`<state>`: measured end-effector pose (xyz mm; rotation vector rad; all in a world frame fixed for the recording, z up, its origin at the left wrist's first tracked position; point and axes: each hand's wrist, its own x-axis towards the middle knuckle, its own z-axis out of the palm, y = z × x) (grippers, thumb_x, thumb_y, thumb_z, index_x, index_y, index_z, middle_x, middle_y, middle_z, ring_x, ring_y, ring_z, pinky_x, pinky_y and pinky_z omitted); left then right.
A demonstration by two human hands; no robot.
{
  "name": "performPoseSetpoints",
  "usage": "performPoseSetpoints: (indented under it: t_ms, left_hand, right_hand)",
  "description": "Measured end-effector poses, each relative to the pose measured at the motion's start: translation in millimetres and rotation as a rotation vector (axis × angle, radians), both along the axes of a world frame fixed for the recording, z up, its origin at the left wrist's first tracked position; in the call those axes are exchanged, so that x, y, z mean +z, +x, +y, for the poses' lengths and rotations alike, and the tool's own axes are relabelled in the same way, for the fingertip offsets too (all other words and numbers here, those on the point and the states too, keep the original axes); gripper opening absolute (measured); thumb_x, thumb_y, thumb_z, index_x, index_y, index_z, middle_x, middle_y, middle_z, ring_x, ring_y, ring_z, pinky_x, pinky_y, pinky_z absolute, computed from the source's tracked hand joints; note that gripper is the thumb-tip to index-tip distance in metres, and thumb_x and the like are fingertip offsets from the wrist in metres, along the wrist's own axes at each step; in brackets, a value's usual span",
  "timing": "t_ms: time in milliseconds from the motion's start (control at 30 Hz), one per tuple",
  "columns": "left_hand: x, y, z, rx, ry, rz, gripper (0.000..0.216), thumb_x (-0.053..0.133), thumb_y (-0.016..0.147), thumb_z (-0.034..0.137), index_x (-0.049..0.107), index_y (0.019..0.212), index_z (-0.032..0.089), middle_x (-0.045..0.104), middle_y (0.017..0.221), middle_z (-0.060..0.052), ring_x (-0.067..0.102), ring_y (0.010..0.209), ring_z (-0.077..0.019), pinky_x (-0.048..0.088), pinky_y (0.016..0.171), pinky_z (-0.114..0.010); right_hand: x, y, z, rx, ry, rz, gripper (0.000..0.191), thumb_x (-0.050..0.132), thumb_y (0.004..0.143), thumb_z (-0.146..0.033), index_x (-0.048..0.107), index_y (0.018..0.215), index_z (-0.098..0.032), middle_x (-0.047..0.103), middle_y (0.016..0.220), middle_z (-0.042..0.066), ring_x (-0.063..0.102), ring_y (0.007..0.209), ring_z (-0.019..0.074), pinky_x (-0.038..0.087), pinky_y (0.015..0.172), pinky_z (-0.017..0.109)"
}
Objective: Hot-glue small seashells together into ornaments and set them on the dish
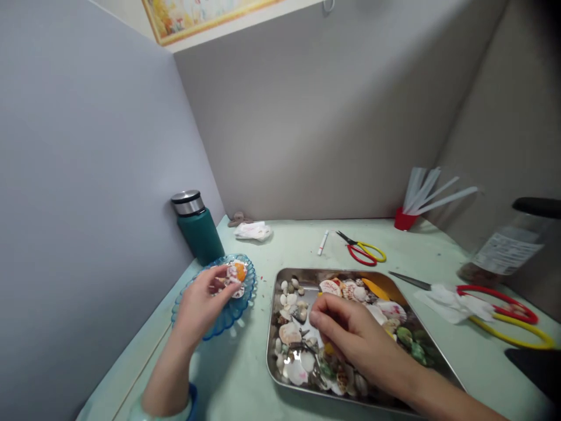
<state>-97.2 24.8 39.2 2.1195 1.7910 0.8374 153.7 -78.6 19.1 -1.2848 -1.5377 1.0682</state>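
My left hand (204, 301) is over a scalloped blue plate (224, 321), its thumb and fingers closed round a small piece of shells (239, 271), white, pinkish and orange. Other bits lie behind the fingers, partly hidden. My right hand (346, 327) hovers above a metal tray (272, 345) of sorted seashells, fingers curled and thumb against the forefinger; what it pinches, if anything, does not show. Small white shells (287, 301) line the tray's left side. Scallop shells (331, 287) lie along its back, and green shells (409, 344) at the right.
A green bottle (199, 231) stands behind the plate. Further back lie folded white tissue (254, 231), a white marker (323, 242) and small scissors (360, 251). Larger scissors (504, 310) with tissue, a red cup of white sticks (405, 219) and a jar (504, 251) are at right. Grey partitions surround the table.
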Motion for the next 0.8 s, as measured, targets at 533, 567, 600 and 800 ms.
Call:
performPoseSetpoints:
  t_ms: [533,567,600,800]
  left_hand:
    - [-26.4,-20.9,17.8,0.065,-0.008,0.306,0.046,0.051,0.08,0.047,0.06,0.113,0.016,0.068,0.105,-0.011,0.063,0.089,-0.0245,0.044,0.071,-0.03]
    - [-26.6,-20.2,16.8,0.059,-0.005,0.312,0.047,0.051,0.08,0.048,0.06,0.114,0.016,0.067,0.106,-0.011,0.063,0.089,-0.0244,0.044,0.071,-0.03]
    - [-26.5,-19.7,15.8,0.054,-0.003,0.316,0.047,0.051,0.08,0.048,0.059,0.115,0.016,0.067,0.107,-0.011,0.063,0.089,-0.0243,0.044,0.071,-0.03]
    - [-26.3,-21.7,12.8,0.072,0.036,0.316,0.046,0.046,0.083,0.05,0.06,0.111,0.017,0.067,0.103,-0.011,0.063,0.087,-0.0246,0.046,0.067,-0.03]
  right_hand:
    - [0.7,-0.9,1.5,0.01,0.056,-0.162,0.023,0.047,0.09,-0.032,0.053,0.072,-0.019,0.05,0.063,-0.003,0.044,0.059,0.0119,0.032,0.054,0.024]
    - [1.0,-1.1,1.6,0.009,0.057,-0.158,0.023,0.047,0.09,-0.032,0.053,0.072,-0.019,0.05,0.062,-0.003,0.043,0.059,0.0119,0.032,0.054,0.023]
    - [1.5,-1.2,1.7,0.009,0.056,-0.153,0.023,0.048,0.09,-0.032,0.053,0.072,-0.019,0.049,0.062,-0.003,0.043,0.058,0.0118,0.032,0.053,0.023]
    - [8.5,3.5,1.3,-0.014,0.085,-0.139,0.022,0.048,0.089,-0.032,0.055,0.073,-0.019,0.05,0.063,-0.003,0.043,0.059,0.0118,0.033,0.053,0.023]
